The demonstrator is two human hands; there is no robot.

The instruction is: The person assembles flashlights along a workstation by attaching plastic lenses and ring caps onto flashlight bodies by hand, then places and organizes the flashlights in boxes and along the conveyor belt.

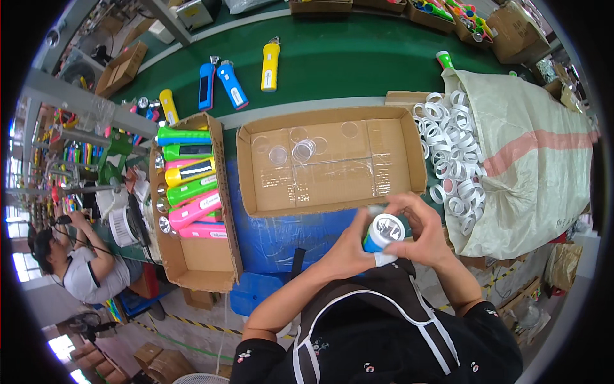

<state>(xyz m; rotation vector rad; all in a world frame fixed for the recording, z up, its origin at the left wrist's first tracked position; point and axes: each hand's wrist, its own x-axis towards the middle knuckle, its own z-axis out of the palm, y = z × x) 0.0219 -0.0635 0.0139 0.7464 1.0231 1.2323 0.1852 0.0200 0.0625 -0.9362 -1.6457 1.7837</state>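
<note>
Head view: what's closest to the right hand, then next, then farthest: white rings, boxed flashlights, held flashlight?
1. Held flashlight, right at the right hand.
2. White rings, up and to its right.
3. Boxed flashlights, far left.

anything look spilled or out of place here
No damage stands out; the held flashlight looks intact from here. The white rings spread loosely at the mouth of the pale sack, rather like a spill, though perhaps deliberately. Clear discs lie unevenly in the shallow carton, some heaped, others apart.
</note>
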